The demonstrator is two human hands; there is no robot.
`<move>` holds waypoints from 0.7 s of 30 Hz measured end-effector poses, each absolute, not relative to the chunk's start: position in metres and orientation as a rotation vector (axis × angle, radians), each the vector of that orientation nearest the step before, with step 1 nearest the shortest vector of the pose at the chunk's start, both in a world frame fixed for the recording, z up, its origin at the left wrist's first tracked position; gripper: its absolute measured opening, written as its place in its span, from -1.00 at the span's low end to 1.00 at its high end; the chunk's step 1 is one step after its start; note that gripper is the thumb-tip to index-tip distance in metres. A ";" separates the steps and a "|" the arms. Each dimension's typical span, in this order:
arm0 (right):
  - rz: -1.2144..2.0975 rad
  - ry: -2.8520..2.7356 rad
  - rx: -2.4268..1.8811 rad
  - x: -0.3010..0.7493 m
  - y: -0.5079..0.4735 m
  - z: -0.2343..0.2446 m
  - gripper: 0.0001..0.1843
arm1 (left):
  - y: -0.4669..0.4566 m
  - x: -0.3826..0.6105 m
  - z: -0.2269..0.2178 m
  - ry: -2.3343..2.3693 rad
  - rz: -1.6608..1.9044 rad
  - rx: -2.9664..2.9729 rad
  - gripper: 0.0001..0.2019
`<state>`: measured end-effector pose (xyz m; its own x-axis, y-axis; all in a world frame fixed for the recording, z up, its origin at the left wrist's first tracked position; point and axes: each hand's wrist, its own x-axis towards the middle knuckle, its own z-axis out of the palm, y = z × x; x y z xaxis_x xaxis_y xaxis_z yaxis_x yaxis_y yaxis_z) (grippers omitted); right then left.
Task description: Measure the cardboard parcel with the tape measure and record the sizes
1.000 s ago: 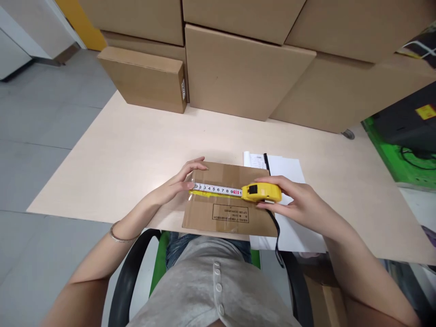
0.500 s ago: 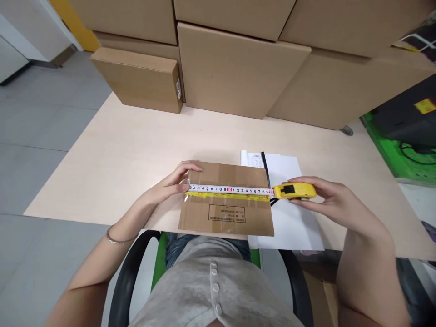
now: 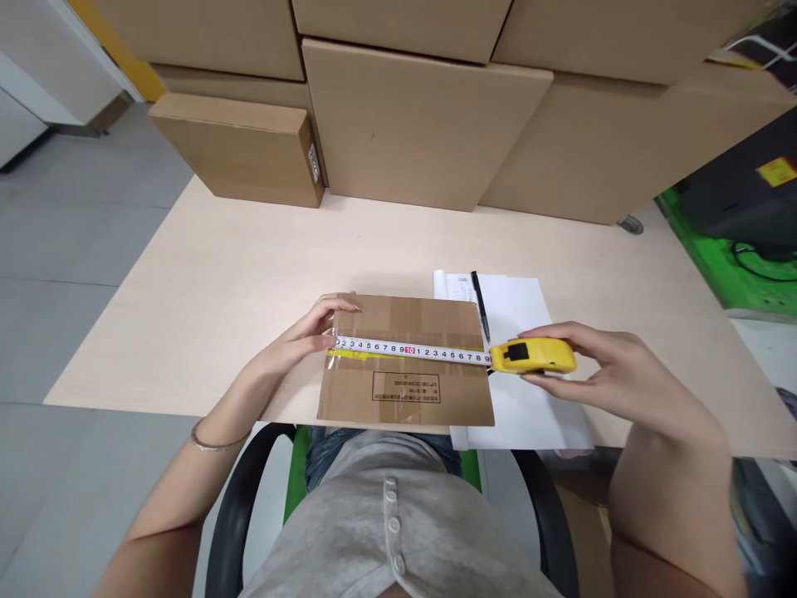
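A small cardboard box [image 3: 349, 394] with printed text lies near the table's front edge. My left hand [image 3: 305, 334] is closed on its left side, fingers over the top left corner, and the thumb presses the end of the steel blade against the left edge. The white blade [image 3: 374, 345] stretches across the box top, partly covering a strip of yellow tape. Off the right edge, my right hand [image 3: 613, 370] grips the yellow tape measure [image 3: 541, 355] between thumb and fingers, above white paper [image 3: 541, 415].
A black pen [image 3: 479, 303] lies on the paper, partly on a printed slip [image 3: 457, 287]. Large cardboard boxes [image 3: 423, 124] are stacked along the back of the table [image 3: 217, 291], with a flatter carton [image 3: 249, 154] at left. A green surface [image 3: 703, 249] with dark equipment stands at right.
The tape measure's case has come slightly closer to the box's right edge and tilted, with the blade now slanting down to the right. My left hand keeps its hold on the box.
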<state>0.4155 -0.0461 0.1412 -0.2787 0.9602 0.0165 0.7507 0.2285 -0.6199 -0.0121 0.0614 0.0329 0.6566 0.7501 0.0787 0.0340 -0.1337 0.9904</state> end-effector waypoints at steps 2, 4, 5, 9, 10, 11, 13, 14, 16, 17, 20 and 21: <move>0.705 -2.139 -1.542 0.407 -0.045 0.150 -0.65 | 0.063 -0.014 0.033 0.659 0.690 1.628 -0.54; 0.734 -2.169 -1.495 0.390 -0.038 0.156 -0.64 | 0.065 -0.015 0.033 0.662 0.679 1.649 -0.53; 0.768 -2.191 -1.471 0.379 -0.033 0.157 -0.63 | 0.065 -0.016 0.033 0.656 0.676 1.661 -0.52; 0.908 -2.303 -1.327 0.331 -0.008 0.154 -0.61 | 0.068 -0.018 0.033 0.606 0.662 1.700 -0.45; 0.917 -2.328 -1.282 0.319 -0.003 0.152 -0.62 | 0.068 -0.018 0.034 0.586 0.656 1.710 -0.41; 0.920 -2.346 -1.234 0.309 0.001 0.149 -0.62 | 0.069 -0.019 0.035 0.570 0.647 1.722 -0.36; 0.927 -2.353 -1.140 0.293 0.006 0.145 -0.62 | 0.070 -0.020 0.036 0.562 0.621 1.751 -0.26; 0.934 -2.342 -1.106 0.287 0.006 0.143 -0.61 | 0.070 -0.021 0.037 0.573 0.600 1.766 -0.23; 0.948 -2.291 -1.063 0.279 0.004 0.140 -0.58 | 0.071 -0.023 0.037 0.601 0.556 1.793 -0.19; 0.955 -2.246 -1.058 0.278 0.002 0.139 -0.58 | 0.071 -0.024 0.036 0.613 0.543 1.799 -0.18; 0.975 -2.013 -1.136 0.286 -0.006 0.140 -0.53 | 0.067 -0.025 0.033 0.635 0.576 1.754 0.01; 0.981 -1.905 -1.183 0.294 -0.009 0.140 -0.51 | 0.064 -0.024 0.032 0.648 0.600 1.720 0.06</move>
<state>0.2945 -0.0086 0.1399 -0.3552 0.9218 0.1553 0.4092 0.3027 -0.8608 -0.0242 0.0637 0.0318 0.7175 0.6939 0.0604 0.1139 -0.2025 0.9726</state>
